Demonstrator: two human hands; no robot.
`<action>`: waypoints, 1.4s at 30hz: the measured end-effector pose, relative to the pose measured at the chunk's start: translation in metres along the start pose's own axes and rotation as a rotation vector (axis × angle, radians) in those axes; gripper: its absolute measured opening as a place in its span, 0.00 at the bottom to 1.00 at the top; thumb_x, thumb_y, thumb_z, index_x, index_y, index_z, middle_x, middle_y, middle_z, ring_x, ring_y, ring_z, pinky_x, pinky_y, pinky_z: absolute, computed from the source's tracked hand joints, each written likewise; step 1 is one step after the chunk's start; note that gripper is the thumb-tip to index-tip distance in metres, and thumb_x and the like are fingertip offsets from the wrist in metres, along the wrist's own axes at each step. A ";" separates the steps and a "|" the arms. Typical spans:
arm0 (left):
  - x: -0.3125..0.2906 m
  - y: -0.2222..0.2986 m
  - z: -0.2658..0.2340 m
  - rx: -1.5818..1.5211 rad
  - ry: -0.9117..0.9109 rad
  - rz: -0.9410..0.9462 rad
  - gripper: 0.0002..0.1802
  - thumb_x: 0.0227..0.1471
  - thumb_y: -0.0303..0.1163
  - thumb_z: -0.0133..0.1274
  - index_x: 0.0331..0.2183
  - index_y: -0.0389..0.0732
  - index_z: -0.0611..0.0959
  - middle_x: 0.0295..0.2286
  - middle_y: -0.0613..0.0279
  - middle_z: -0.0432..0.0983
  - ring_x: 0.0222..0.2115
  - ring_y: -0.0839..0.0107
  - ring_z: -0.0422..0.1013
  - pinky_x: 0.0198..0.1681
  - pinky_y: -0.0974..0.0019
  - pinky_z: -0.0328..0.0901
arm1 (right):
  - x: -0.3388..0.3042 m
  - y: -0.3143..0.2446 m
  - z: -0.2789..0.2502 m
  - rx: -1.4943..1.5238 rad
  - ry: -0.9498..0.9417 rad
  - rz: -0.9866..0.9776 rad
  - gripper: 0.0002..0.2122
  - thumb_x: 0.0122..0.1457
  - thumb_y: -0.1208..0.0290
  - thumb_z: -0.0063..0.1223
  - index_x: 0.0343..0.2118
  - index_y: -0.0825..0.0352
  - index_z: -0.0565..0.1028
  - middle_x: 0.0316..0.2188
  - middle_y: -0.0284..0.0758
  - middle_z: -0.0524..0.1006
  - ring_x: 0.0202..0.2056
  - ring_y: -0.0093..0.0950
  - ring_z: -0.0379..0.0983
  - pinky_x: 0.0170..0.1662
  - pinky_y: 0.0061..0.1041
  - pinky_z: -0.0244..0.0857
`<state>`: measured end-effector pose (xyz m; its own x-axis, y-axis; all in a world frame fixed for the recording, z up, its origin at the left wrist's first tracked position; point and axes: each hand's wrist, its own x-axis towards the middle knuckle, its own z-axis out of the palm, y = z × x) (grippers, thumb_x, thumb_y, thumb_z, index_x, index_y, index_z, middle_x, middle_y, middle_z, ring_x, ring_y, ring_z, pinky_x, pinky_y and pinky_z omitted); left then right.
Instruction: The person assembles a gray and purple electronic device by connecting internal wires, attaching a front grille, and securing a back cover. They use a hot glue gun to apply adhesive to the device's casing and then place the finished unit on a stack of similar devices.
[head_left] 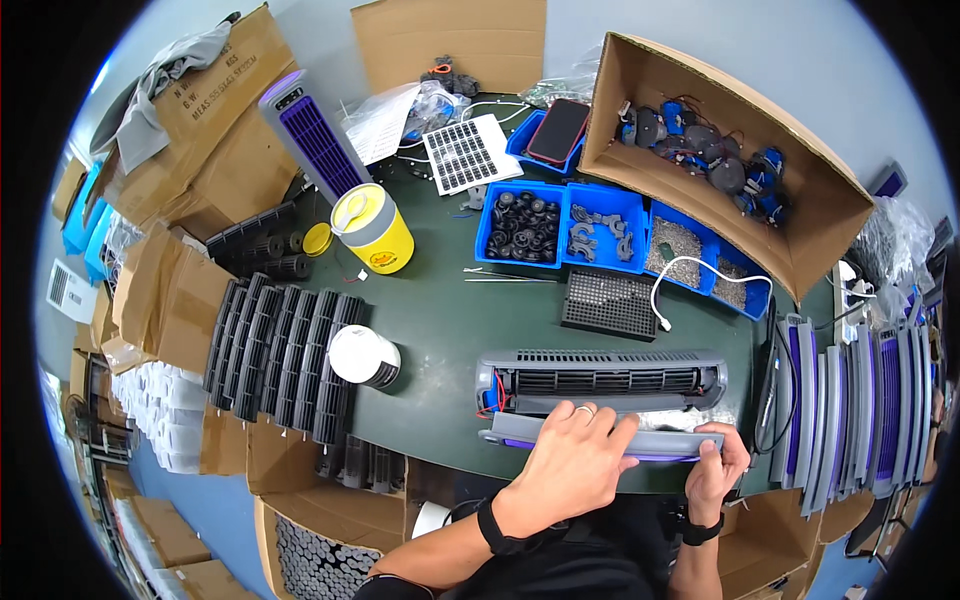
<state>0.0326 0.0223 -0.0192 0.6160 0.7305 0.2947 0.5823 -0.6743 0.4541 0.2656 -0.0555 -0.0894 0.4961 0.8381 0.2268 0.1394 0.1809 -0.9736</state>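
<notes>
A long grey fan cover with a purple edge (pixel 660 443) lies crosswise near the table's front edge. My right hand (pixel 712 472) grips its right end, thumb on the near side and fingers behind. My left hand (pixel 575 455) bends over its middle, fingers curled onto the top; the fingertips are partly hidden. Just beyond the cover is an open grey tower-fan housing (pixel 600 358), lying on its side. Inside it sits a black ribbed fan roller (pixel 610 382), and red wires (pixel 492 400) show at its left end.
Black fan rollers (pixel 285 355) stand in a row at left, beside a white tub (pixel 363 356) and a yellow canister (pixel 375 235). Blue bins (pixel 520 258) hold small parts, under a carton of motors (pixel 690 55). Grey-purple fan covers (pixel 850 400) stack at right. A white cable (pixel 700 262) crosses the bins.
</notes>
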 end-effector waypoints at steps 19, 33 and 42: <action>0.003 -0.010 0.008 -0.027 0.134 0.056 0.28 0.50 0.46 0.67 0.48 0.40 0.85 0.29 0.62 0.74 0.31 0.62 0.72 0.37 0.60 0.63 | 0.012 0.012 0.001 0.139 -0.001 0.043 0.14 0.54 0.66 0.62 0.33 0.75 0.80 0.31 0.38 0.80 0.35 0.25 0.72 0.44 0.24 0.61; 0.003 -0.012 0.010 -0.022 0.127 0.054 0.28 0.49 0.47 0.67 0.48 0.40 0.85 0.29 0.63 0.73 0.31 0.63 0.72 0.37 0.60 0.63 | 0.012 0.009 0.004 0.187 0.046 0.086 0.12 0.50 0.70 0.60 0.32 0.77 0.82 0.30 0.38 0.81 0.34 0.26 0.74 0.44 0.24 0.61; 0.003 -0.011 0.010 -0.017 0.142 0.057 0.28 0.49 0.47 0.67 0.48 0.40 0.85 0.29 0.63 0.73 0.31 0.64 0.72 0.36 0.61 0.63 | 0.011 0.009 0.005 0.176 0.025 0.053 0.14 0.52 0.68 0.60 0.33 0.77 0.81 0.31 0.39 0.80 0.35 0.26 0.73 0.45 0.24 0.60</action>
<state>0.0332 0.0310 -0.0323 0.5660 0.7000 0.4354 0.5392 -0.7139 0.4468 0.2680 -0.0421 -0.0959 0.5199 0.8364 0.1739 -0.0384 0.2262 -0.9733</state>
